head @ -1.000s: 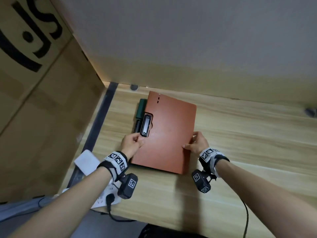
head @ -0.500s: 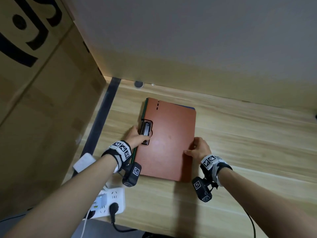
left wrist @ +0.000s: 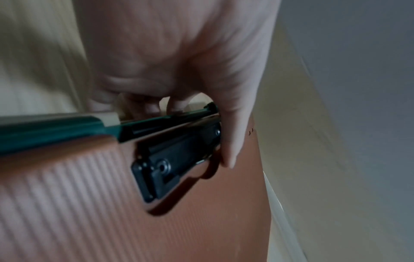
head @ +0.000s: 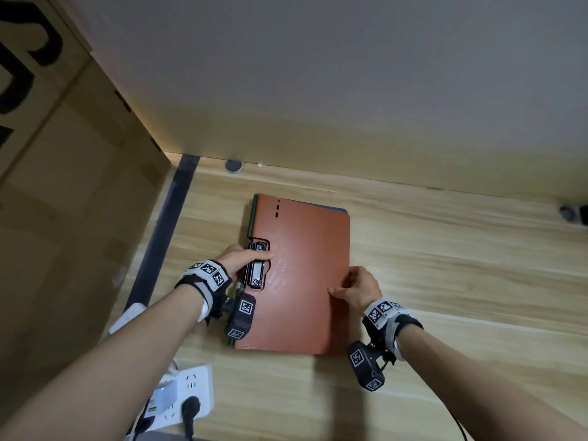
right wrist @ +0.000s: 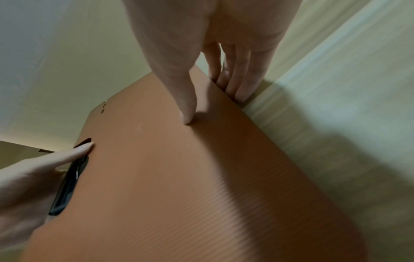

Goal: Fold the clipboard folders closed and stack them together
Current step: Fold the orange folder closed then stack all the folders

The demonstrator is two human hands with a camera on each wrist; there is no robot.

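Note:
A closed orange folder (head: 302, 275) lies on top of the stack on the wooden table (head: 445, 265). A thin edge of the green folder (head: 251, 218) shows along its left side, and a blue sliver (head: 327, 206) at the far edge. My left hand (head: 238, 259) grips the stack's left edge at the black clip (head: 257, 270), thumb (left wrist: 230, 141) over the clip and fingers curled below. My right hand (head: 359, 286) holds the right edge, with its thumb (right wrist: 183, 99) pressed on the orange cover (right wrist: 179, 186) and its fingers down the side.
A large cardboard box (head: 63, 218) walls off the left side. The wall (head: 350, 90) stands just behind the table. A white power strip (head: 184, 396) with plugs lies at the front left corner. A small dark object (head: 572, 213) sits far right.
The orange folder has been squared over the green one, which stuck out at the upper left before. My left hand has moved up the edge to the clip.

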